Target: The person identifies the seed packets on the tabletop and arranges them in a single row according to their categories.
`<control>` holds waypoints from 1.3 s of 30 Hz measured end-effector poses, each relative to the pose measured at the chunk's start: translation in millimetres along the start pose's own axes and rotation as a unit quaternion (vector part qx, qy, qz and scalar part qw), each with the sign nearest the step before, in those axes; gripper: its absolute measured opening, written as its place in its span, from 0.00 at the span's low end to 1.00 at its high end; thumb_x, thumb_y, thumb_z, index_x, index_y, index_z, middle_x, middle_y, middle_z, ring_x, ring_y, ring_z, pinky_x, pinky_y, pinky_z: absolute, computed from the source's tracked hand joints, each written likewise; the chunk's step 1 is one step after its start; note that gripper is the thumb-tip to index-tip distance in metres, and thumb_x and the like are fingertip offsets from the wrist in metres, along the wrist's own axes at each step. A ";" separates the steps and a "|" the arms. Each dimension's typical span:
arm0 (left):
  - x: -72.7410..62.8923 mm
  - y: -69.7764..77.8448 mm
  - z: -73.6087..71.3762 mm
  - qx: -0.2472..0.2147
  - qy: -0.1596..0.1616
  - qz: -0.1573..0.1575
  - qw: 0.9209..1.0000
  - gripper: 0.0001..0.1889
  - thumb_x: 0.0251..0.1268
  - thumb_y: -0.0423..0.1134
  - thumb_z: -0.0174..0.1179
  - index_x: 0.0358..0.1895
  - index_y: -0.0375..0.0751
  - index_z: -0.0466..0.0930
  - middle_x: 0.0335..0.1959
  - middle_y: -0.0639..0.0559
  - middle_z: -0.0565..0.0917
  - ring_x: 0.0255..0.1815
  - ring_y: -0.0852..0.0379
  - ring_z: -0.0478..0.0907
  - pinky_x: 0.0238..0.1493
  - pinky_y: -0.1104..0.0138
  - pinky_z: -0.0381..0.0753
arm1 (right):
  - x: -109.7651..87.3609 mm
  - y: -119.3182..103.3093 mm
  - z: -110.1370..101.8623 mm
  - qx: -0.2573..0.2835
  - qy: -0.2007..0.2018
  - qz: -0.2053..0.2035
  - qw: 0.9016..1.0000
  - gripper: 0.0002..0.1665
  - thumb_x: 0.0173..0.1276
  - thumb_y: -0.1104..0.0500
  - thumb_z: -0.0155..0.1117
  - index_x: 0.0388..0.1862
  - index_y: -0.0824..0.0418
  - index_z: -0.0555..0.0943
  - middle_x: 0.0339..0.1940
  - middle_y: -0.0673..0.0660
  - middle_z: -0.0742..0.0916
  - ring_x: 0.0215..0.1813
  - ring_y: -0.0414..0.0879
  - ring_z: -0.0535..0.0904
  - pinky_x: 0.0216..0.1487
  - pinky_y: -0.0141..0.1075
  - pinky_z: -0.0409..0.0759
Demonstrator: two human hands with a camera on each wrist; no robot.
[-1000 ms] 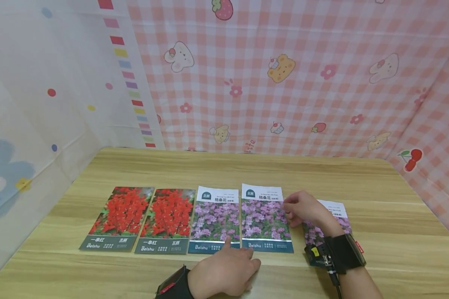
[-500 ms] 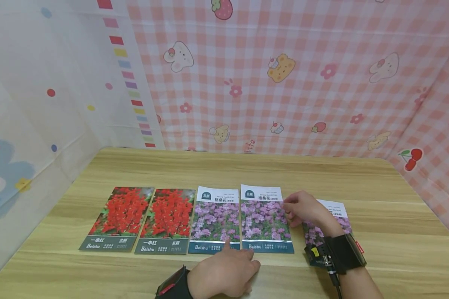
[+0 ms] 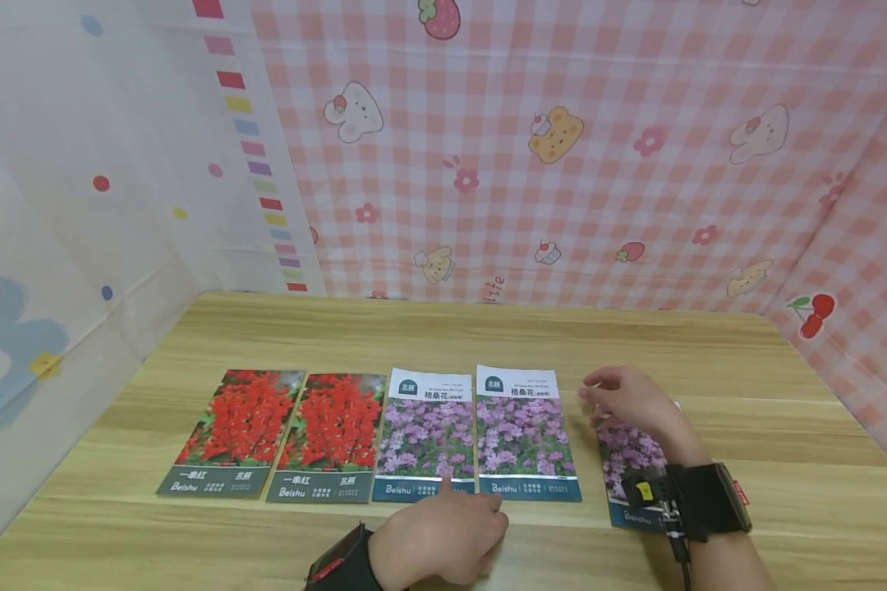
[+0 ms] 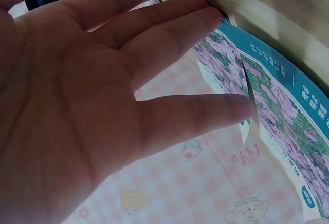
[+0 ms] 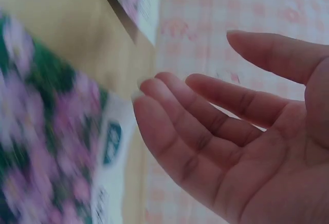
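Two purple-flower seed packets lie side by side at mid-table, one left (image 3: 425, 435) and one right (image 3: 525, 435). My left hand (image 3: 438, 533) has its fingers extended, with fingertips at the lower edges of this pair. The left wrist view shows its bare palm (image 4: 67, 100) and spread fingers beside the packets. To the right, a third purple-flower packet (image 3: 628, 460) lies partly hidden under my right hand (image 3: 639, 410) and wrist. That hand is off the pair, its fingers loosely bent around nothing; in the right wrist view its palm (image 5: 277, 167) is bare.
Two red-flower seed packets, one at far left (image 3: 247, 419) and one beside it (image 3: 337, 419), continue the row on the wooden table (image 3: 443, 332). A pink checked cloth (image 3: 503, 213) hangs behind the table. A cable runs from the right wrist camera.
My right hand has let go of the right edge of the second purple-flower packet and moved right. That packet has shifted very slightly toward me. The left hand has hardly moved.
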State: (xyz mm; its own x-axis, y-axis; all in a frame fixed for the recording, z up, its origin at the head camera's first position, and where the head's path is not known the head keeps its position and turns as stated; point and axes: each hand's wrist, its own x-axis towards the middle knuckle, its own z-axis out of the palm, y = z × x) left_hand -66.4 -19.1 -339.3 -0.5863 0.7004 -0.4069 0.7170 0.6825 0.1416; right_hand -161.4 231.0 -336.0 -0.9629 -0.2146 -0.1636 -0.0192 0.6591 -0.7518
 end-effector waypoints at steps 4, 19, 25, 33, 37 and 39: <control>-0.6 -1.5 0.6 -0.003 0.000 0.005 1.000 0.17 0.56 0.46 0.63 0.49 0.49 0.78 0.59 0.56 0.71 0.56 0.56 0.72 0.56 0.47 0.67 | -8.9 8.2 -19.3 -0.041 0.040 0.002 0.998 0.24 0.67 0.58 0.55 0.51 0.79 0.70 0.40 0.70 0.81 0.34 0.52 0.79 0.33 0.42 0.81; 0.1 0.1 -2.7 -0.033 -0.014 -0.001 0.999 0.18 0.55 0.45 0.64 0.49 0.47 0.79 0.54 0.56 0.74 0.49 0.55 0.75 0.54 0.47 0.70 | -24.9 41.2 -55.0 -0.132 0.039 0.168 0.976 0.23 0.57 0.56 0.63 0.34 0.78 0.72 0.27 0.63 0.75 0.29 0.53 0.71 0.25 0.41 0.73; -1.5 2.4 -1.1 -0.010 0.004 0.009 1.000 0.18 0.57 0.47 0.62 0.49 0.46 0.78 0.47 0.56 0.76 0.46 0.56 0.76 0.51 0.48 0.72 | -22.7 50.1 -50.9 -0.124 0.025 0.197 0.972 0.20 0.52 0.57 0.68 0.27 0.74 0.73 0.23 0.58 0.71 0.28 0.51 0.68 0.25 0.39 0.70; -0.7 3.1 -1.3 0.006 0.014 0.016 1.000 0.21 0.59 0.50 0.60 0.54 0.47 0.75 0.51 0.56 0.76 0.53 0.58 0.73 0.54 0.48 0.70 | -20.1 55.8 -48.4 -0.106 0.007 0.217 0.970 0.24 0.51 0.60 0.69 0.37 0.80 0.75 0.28 0.61 0.76 0.32 0.55 0.70 0.30 0.40 0.72; -2.0 3.0 -1.7 0.024 0.042 0.037 0.998 0.20 0.60 0.50 0.58 0.54 0.47 0.75 0.49 0.57 0.77 0.51 0.59 0.74 0.53 0.51 0.72 | -19.5 57.7 -48.4 -0.115 0.013 0.203 0.972 0.22 0.49 0.61 0.70 0.34 0.79 0.76 0.26 0.60 0.75 0.30 0.53 0.69 0.29 0.39 0.70; -2.7 2.9 -2.6 0.027 0.055 0.051 0.997 0.19 0.61 0.49 0.58 0.54 0.48 0.75 0.49 0.58 0.78 0.51 0.60 0.74 0.53 0.52 0.72 | -19.4 59.1 -48.7 -0.118 0.019 0.197 0.973 0.21 0.48 0.61 0.70 0.32 0.78 0.76 0.25 0.59 0.74 0.29 0.52 0.69 0.28 0.39 0.69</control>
State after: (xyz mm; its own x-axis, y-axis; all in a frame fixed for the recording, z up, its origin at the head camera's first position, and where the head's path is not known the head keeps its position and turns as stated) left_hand -63.7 -18.5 -335.4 -0.5453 0.7862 -0.2907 0.7925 0.5965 0.1270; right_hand -157.0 309.2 -346.2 -0.9176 0.1117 -0.3815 0.2958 0.8330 -0.4676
